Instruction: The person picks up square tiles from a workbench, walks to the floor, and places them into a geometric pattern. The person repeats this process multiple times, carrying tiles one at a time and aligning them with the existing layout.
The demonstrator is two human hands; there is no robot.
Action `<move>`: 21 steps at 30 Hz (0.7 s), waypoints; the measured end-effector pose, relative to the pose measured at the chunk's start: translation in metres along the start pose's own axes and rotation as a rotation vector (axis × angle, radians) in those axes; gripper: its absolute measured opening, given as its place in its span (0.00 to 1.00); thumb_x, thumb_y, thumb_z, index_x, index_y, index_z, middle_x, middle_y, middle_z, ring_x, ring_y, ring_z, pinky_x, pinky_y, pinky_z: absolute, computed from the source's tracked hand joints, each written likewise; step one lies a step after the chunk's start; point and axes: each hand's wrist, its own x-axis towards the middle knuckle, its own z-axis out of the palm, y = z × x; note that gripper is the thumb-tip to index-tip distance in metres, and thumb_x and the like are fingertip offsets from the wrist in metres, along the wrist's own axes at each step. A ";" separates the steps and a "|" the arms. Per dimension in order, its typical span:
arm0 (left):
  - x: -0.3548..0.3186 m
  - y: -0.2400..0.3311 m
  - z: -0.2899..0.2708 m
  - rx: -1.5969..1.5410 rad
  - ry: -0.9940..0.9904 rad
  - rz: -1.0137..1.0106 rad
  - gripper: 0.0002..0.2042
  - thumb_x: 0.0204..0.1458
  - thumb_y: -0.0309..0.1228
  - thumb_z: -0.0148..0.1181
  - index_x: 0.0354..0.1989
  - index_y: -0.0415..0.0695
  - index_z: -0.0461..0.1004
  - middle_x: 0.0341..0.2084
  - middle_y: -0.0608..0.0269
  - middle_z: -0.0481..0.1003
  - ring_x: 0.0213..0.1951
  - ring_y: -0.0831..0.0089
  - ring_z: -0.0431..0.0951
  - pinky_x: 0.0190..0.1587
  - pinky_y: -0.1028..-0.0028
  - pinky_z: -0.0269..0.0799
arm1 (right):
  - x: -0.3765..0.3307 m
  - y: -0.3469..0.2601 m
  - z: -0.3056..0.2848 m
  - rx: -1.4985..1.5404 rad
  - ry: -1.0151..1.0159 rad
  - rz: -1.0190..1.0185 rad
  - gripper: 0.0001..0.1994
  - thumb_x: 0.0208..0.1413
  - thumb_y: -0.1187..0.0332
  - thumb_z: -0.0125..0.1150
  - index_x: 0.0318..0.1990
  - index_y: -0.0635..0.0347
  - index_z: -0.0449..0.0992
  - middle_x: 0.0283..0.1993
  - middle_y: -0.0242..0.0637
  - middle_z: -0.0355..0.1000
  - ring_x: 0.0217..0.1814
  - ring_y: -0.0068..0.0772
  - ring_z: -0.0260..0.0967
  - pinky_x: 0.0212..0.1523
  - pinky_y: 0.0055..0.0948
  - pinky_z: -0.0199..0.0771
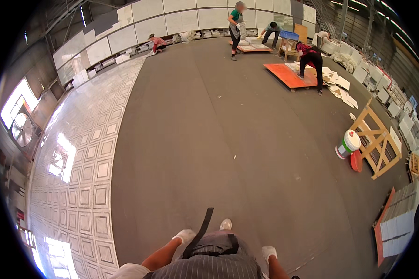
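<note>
Both arms hang low beside the body, bare forearms bent slightly outward. The left hand [185, 235], in a white glove, is curled loosely at hip height and grips nothing that I can see; a dark strap [201, 231] dangles just to its right, close to the glove, though whether they touch I cannot tell. The right hand [268, 252], also gloved white, hangs with fingers drawn in, empty as far as I can make out.

Between the two hands lies the striped apron [219, 262], and one pale shoe [226, 224] pokes out just ahead of it. Ahead of both hands stretches the bare grey floor [228, 149]. Off beyond the left hand runs a glossy patterned tile layout [86, 167]. Well beyond the right hand stand a white bucket [348, 144], a wooden frame [376, 139] and stacked tiles [398, 218].
</note>
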 end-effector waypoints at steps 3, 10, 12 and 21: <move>-0.003 -0.124 0.000 0.174 -0.019 -0.053 0.19 0.52 0.41 0.49 0.48 0.45 0.76 0.49 0.52 0.74 0.55 0.54 0.71 0.56 0.62 0.66 | 0.058 -0.090 -0.254 0.806 0.145 0.184 0.18 0.55 0.56 0.51 0.42 0.60 0.78 0.46 0.48 0.75 0.53 0.49 0.70 0.54 0.39 0.69; 0.063 -0.081 -0.182 -0.478 0.085 -0.727 0.13 0.55 0.31 0.47 0.35 0.41 0.79 0.29 0.58 0.79 0.33 0.64 0.80 0.32 0.67 0.73 | 0.150 -0.256 -0.570 0.602 0.606 -0.698 0.17 0.58 0.56 0.53 0.50 0.55 0.73 0.51 0.42 0.72 0.54 0.45 0.69 0.54 0.38 0.69; 0.101 -0.093 -0.214 -0.179 -0.040 -0.702 0.13 0.53 0.31 0.47 0.36 0.41 0.79 0.32 0.56 0.79 0.35 0.61 0.80 0.35 0.64 0.74 | 0.149 -0.313 -0.620 0.533 0.565 -1.015 0.19 0.57 0.55 0.53 0.51 0.56 0.72 0.54 0.41 0.71 0.56 0.45 0.67 0.57 0.39 0.66; 0.382 -0.116 -0.533 0.459 0.219 -0.183 0.16 0.50 0.35 0.49 0.39 0.41 0.79 0.43 0.48 0.76 0.48 0.53 0.76 0.47 0.57 0.72 | 0.245 -0.421 -0.756 0.513 0.345 -1.573 0.22 0.54 0.62 0.56 0.55 0.61 0.68 0.55 0.46 0.68 0.59 0.46 0.64 0.60 0.40 0.64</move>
